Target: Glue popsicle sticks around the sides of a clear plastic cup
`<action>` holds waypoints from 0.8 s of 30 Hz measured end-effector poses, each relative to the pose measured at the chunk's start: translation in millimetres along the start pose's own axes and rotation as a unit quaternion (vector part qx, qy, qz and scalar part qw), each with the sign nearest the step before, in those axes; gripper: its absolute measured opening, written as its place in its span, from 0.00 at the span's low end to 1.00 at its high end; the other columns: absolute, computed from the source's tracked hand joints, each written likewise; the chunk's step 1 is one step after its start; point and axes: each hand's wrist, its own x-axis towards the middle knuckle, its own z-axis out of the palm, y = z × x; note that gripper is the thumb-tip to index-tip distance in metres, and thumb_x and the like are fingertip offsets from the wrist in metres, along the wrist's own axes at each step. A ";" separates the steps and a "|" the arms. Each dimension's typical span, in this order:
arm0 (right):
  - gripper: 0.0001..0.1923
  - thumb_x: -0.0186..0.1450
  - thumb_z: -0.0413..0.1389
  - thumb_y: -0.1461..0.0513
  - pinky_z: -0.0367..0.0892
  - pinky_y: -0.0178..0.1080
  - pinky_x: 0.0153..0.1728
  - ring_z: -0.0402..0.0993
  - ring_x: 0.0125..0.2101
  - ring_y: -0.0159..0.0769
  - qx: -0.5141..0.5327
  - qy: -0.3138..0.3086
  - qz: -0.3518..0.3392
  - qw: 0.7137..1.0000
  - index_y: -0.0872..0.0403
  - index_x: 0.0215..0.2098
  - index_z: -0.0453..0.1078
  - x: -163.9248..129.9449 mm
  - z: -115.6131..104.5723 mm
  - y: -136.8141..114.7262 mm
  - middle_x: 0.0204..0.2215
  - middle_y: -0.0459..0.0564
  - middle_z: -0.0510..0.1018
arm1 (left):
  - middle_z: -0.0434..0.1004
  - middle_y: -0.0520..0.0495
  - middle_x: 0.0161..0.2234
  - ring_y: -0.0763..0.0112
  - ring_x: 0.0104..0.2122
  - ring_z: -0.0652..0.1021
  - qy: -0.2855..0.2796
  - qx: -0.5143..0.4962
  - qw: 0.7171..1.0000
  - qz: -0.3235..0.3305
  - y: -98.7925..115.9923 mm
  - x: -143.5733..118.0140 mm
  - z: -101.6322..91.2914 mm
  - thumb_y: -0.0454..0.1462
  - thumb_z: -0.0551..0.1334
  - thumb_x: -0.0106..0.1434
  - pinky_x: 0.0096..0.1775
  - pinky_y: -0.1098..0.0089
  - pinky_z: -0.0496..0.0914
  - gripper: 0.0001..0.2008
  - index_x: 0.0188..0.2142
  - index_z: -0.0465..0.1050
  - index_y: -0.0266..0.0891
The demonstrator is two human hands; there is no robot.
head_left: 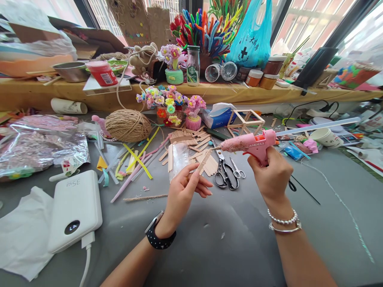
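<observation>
My left hand [186, 188] pinches a wooden craft stick [205, 160] between thumb and finger, tilted up and to the right, its other fingers loosely spread. In my right hand [273, 173] is a pink glue gun [254, 145], gripped by its handle, with a long clear glue stick [320, 126] jutting from its back. The gun's nozzle points left, at the upper end of the craft stick; whether they touch I cannot tell. Behind and below the nozzle lie black-handled scissors [226, 171] and a smaller silver pair [237, 169]. More craft sticks [209, 164] lie in a loose pile behind my left hand.
A frame of craft sticks [245, 121] stands behind the glue gun. A twine ball [129, 125], pipe-cleaner flowers [167, 101] and a tissue pack [220, 115] line the back. A white power bank [76, 211] with a cable lies at left. Jars and a blue bag [249, 38] fill the ledge.
</observation>
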 end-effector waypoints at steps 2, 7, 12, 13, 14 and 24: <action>0.05 0.52 0.53 0.67 0.51 0.33 0.19 0.55 0.17 0.28 -0.003 -0.001 -0.002 1.000 0.54 0.22 0.59 -0.3 0.2 0.2 0.16 0.41 0.59 | 0.77 0.49 0.22 0.72 0.18 0.76 0.000 0.001 1.000 0.000 -0.3 0.0 -0.1 0.40 0.57 0.59 0.21 0.73 0.69 0.14 0.42 0.63 0.34; 0.02 0.52 0.52 0.67 0.52 0.34 0.20 0.57 0.18 0.30 -0.020 -0.038 0.040 0.998 0.55 0.24 0.62 0.4 1.6 -0.9 0.17 0.43 0.62 | 0.77 0.50 0.22 0.72 0.18 0.76 0.000 0.007 1.000 0.002 -0.7 -0.7 -0.4 0.40 0.56 0.60 0.21 0.73 0.69 0.13 0.42 0.63 0.35; 0.10 0.51 0.57 0.56 0.54 0.35 0.20 0.53 0.16 0.28 0.052 -0.109 0.192 0.974 0.54 0.22 0.61 3.8 3.6 1.8 0.14 0.39 0.58 | 0.77 0.51 0.22 0.72 0.18 0.76 -0.010 0.016 1.000 0.008 1.3 -0.2 -0.8 0.40 0.56 0.60 0.21 0.74 0.69 0.13 0.43 0.63 0.36; 0.13 0.51 0.57 0.53 0.54 0.35 0.20 0.53 0.16 0.28 0.087 -0.125 0.235 0.960 0.54 0.22 0.62 4.2 4.0 3.3 0.14 0.39 0.59 | 0.77 0.51 0.22 0.72 0.18 0.76 -0.013 0.017 1.000 0.008 1.9 0.3 -1.1 0.40 0.56 0.60 0.21 0.74 0.69 0.13 0.43 0.63 0.36; 0.15 0.51 0.57 0.51 0.55 0.35 0.19 0.55 0.16 0.28 0.128 -0.142 0.278 0.941 0.54 0.23 0.62 4.4 4.6 4.8 0.14 0.40 0.60 | 0.77 0.51 0.22 0.73 0.18 0.76 -0.015 0.017 1.000 0.008 2.5 1.0 -1.6 0.40 0.56 0.60 0.21 0.74 0.69 0.13 0.43 0.63 0.36; 0.19 0.48 0.61 0.50 0.52 0.29 0.14 0.59 0.16 0.25 0.379 -0.210 0.456 0.777 0.56 0.26 0.66 6.9 4.7 2.0 0.16 0.42 0.68 | 0.76 0.50 0.24 0.74 0.19 0.75 -0.014 0.028 1.000 -0.003 5.9 6.1 -7.4 0.41 0.57 0.59 0.22 0.75 0.68 0.11 0.38 0.67 0.36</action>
